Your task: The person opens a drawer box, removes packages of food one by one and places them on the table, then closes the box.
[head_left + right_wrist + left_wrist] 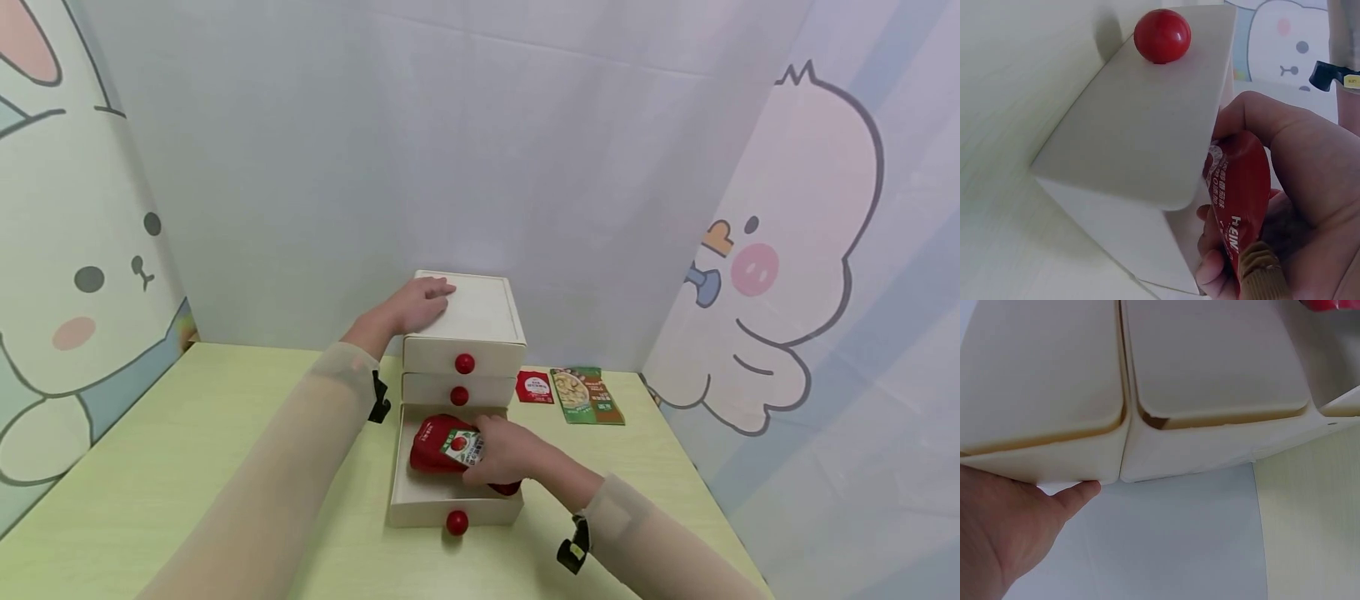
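Observation:
A small white cabinet with three stacked drawers stands on the table. Its bottom drawer is pulled out. My right hand grips a red ketchup pouch inside that drawer, with fingers and thumb around it. In the right wrist view the pouch shows white lettering and a brownish ridged cap. On the cabinet top rests my left hand, near the left edge, and its thumb lies along the cabinet's side in the left wrist view. The upper two drawers look closed.
To the right of the cabinet lie a small red packet and a green and brown food packet. Round red knobs stick out from the drawer fronts. A pale curtain hangs behind the yellowish table.

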